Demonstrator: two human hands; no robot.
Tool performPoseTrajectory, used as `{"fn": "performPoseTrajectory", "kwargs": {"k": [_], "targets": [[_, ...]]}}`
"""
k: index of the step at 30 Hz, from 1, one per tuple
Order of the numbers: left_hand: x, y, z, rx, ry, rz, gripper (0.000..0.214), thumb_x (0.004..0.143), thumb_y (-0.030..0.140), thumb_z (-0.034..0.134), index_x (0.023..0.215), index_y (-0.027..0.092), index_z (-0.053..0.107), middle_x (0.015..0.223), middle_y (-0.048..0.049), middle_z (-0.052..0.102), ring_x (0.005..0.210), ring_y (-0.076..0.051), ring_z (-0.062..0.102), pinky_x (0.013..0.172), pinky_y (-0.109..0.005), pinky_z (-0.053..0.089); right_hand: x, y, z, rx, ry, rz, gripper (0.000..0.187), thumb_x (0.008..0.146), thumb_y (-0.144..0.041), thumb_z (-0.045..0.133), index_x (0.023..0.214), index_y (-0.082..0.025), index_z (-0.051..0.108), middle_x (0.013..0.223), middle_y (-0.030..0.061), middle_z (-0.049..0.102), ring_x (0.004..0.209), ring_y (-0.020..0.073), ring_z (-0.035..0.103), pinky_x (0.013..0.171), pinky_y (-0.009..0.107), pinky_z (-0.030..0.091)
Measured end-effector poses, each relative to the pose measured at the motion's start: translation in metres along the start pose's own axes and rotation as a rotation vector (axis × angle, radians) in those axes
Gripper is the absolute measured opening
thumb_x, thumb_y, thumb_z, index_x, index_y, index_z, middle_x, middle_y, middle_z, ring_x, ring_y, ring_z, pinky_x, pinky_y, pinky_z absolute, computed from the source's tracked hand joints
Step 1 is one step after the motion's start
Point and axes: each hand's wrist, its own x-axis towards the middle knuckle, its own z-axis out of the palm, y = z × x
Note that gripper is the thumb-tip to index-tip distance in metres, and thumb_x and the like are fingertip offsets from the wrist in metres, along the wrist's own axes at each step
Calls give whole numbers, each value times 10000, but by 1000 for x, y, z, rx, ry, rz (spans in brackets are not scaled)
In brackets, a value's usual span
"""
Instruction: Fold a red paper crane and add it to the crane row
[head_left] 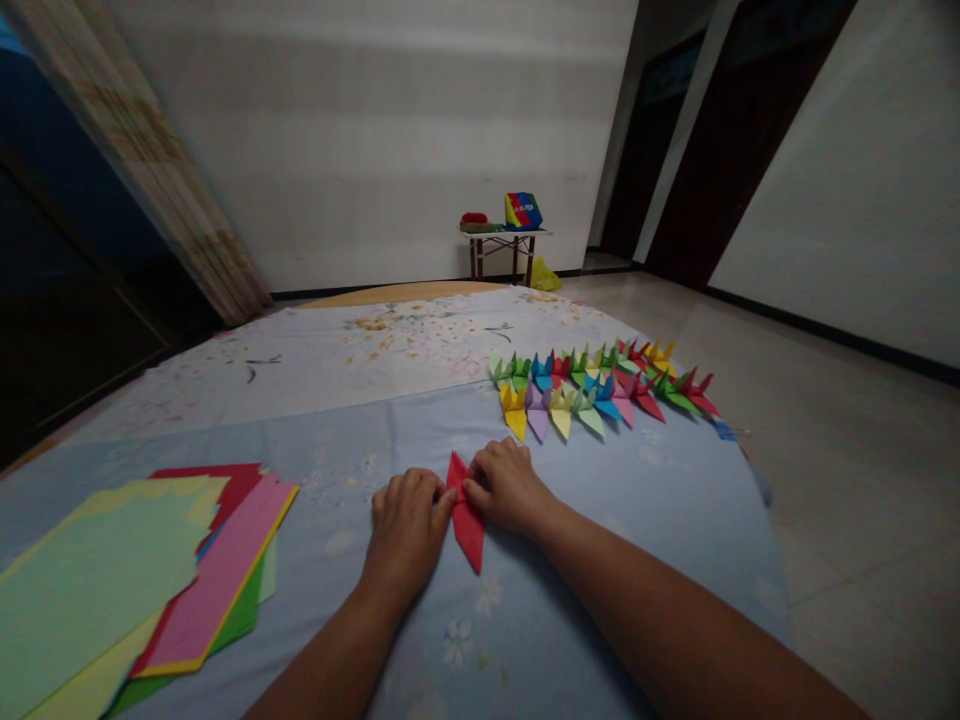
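Observation:
A folded red paper piece [469, 525] lies on the blue floral cloth [525, 620] in front of me, its point toward me. My left hand [405, 530] presses on its left side with curled fingers. My right hand [508, 485] pinches its upper right edge, fingers closed. Just beyond the hands lie two rows of finished paper cranes [600, 385] in yellow, purple, green, blue, pink and red.
A fanned stack of coloured paper sheets [135, 580] lies at the near left. A white floral cloth [375, 345] covers the far part. At the back wall stands a small table [504, 245] with a colourful box. Tiled floor [847, 440] runs along the right.

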Motion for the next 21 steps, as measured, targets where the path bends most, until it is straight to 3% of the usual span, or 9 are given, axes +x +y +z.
{"fn": "performPoseTrajectory", "kwargs": {"k": [10,13,16,21], "targets": [[0,-3,4,-19,21,-5,170,854,354,465,822,214,555,851,-26,574,849,-216,512,797,-375,357,0,1,1,1,17,-4,168,822,-332,522,811,-181,596,862,52,554,891,198,415,742,313,240],[0,-4,3,-31,49,-3,176,847,360,486,906,214,565,906,-40,595,879,-222,518,804,-383,369,1,1,1,-27,6,-5,165,822,-338,523,835,-188,591,882,56,554,899,204,414,744,316,244],[-4,-3,-1,-2,73,108,213,840,296,510,1033,230,573,1056,-68,601,985,-237,503,862,-407,350,1,1,2,-46,1,-8,176,825,-353,523,851,-191,585,894,57,553,907,210,415,748,319,248],[-15,-1,-7,82,-3,271,286,841,233,496,1109,262,592,1158,-56,620,1102,-278,475,945,-491,251,0,0,2,-41,13,1,183,811,-348,542,888,-185,565,928,62,554,921,218,418,758,324,255]]}}
